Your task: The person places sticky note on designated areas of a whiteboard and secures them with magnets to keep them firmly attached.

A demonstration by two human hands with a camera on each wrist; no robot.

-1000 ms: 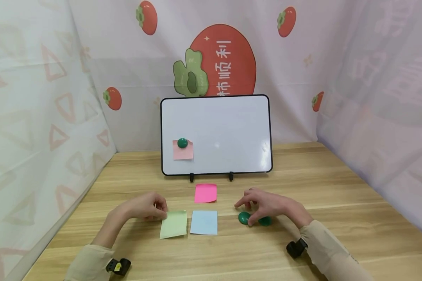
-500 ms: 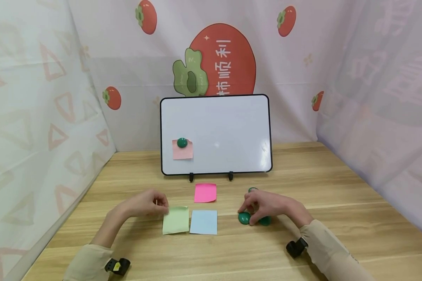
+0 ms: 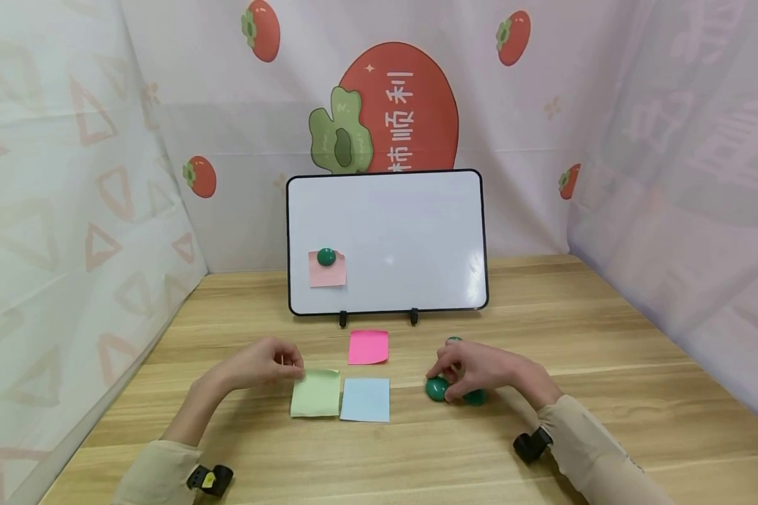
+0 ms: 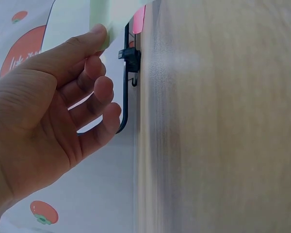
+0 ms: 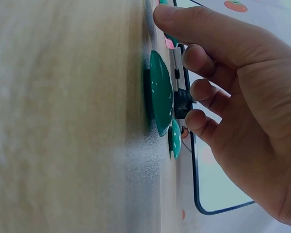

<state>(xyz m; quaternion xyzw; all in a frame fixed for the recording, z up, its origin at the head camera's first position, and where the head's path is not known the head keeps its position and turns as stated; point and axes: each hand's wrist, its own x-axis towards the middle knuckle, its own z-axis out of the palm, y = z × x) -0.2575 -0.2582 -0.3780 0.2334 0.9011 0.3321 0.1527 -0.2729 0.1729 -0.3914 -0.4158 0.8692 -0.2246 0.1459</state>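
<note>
At the desk [image 3: 328,466], the left hand [image 3: 259,365] pinches a green note [image 3: 316,394]; the right hand [image 3: 483,366] pinches a green magnet [image 3: 436,388].

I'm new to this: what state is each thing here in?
Whiteboard: propped up on two black feet.
Pale pink note: fixed to the board by a green magnet.
Hot pink note: lying on the table.
Blue note: lying on the table.
Pale green note: edge pinched by the left hand.
Magnet nearest the notes: gripped by the right hand.
Two other magnets: resting on the table.
</note>
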